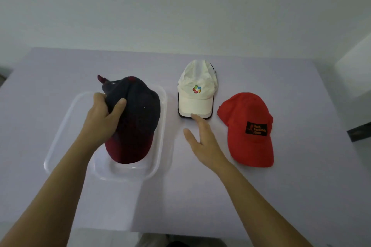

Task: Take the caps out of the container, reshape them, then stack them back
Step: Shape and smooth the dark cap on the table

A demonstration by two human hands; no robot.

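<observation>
Navy-maroon cap (138, 118) over clear container (70, 118); white cap (197, 88) and red cap (251, 126) just beside.

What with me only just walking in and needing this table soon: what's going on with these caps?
A person is handling caps with bare hands. Their left hand grips the dark navy-and-maroon cap by its crown, over the clear container; whether it is going in or coming out cannot be told. Their right hand is open, fingertips at the brim of the white cap. That cap and the red cap lie on the table to the container's right, outside it.
</observation>
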